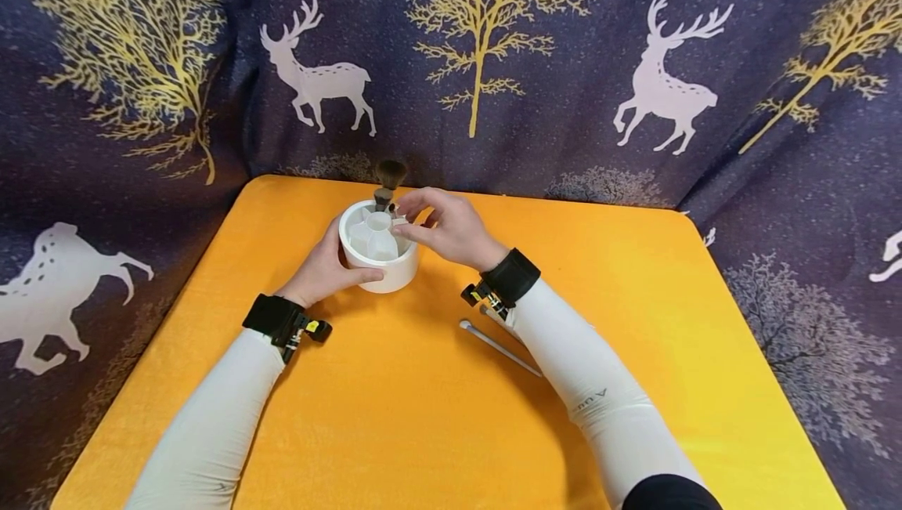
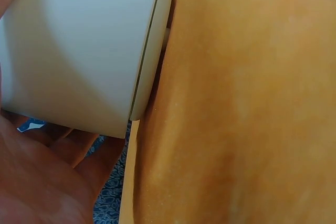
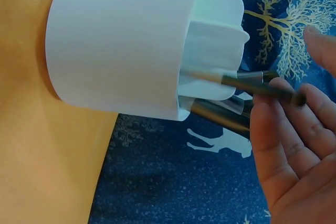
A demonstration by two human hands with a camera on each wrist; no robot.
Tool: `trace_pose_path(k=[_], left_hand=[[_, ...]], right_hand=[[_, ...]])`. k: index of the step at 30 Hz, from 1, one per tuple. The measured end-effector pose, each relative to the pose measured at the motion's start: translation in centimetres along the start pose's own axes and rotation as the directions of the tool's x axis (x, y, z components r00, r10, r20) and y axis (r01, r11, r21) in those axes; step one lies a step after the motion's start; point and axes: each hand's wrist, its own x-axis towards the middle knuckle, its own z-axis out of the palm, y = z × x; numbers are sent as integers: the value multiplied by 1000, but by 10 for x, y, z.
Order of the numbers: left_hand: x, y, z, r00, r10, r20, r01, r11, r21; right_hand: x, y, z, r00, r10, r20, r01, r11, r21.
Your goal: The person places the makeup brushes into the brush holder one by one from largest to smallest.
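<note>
The left hand (image 1: pixel 320 269) curls round a white cylindrical plastic holder (image 1: pixel 396 275), likely steadying it, while the right hand (image 1: pixel 458 229), fingers parted and empty, adjoins a slim dark-handled brush (image 3: pixel 247 84).

A white, round, divided holder (image 1: pixel 398 272) stands upright; dark-bristled brushes (image 1: pixel 391 174) stand inside near its rim, bristles up.

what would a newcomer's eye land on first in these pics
Likely the white deer and gold trees printed on the dark cloth backdrop behind the orange table. Then the round white compartmented holder in the left hand near the table's far edge, dark-bristled brushes rising from its far side.
</note>
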Motion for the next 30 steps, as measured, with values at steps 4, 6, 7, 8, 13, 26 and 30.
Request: trace_pose_path(k=[4,6,7,8,13,26,30], left_hand=[[0,0,0,1000,-3,-4,3,1000,3],[0,0,0,1000,-2,-4,2,1000,4],[0,0,0,1000,-1,-4,1,1000,3],[1,0,0,1000,-1,-4,1,1000,3],[1,0,1,1000,4,-9,-4,1000,8],[0,-1,1,1000,15,-21,-14,1000,25],[0,-1,0,1000,18,-21,-17,999,40]], right_hand=[[-3,2,-3,999,-31,-17,30,999,-14],[-4,4,-4,999,-47,-28,46,999,-20],[-5,5,-5,998,-54,-33,53,998,-20],[-6,6,-6,997,-61,-40,61,998,-19],[-9,8,-11,993,-95,-72,94,995,-17],[-20,15,-23,997,-32,-73,30,999,-32],[-24,17,-26,998,2,-62,-4,999,-37]])
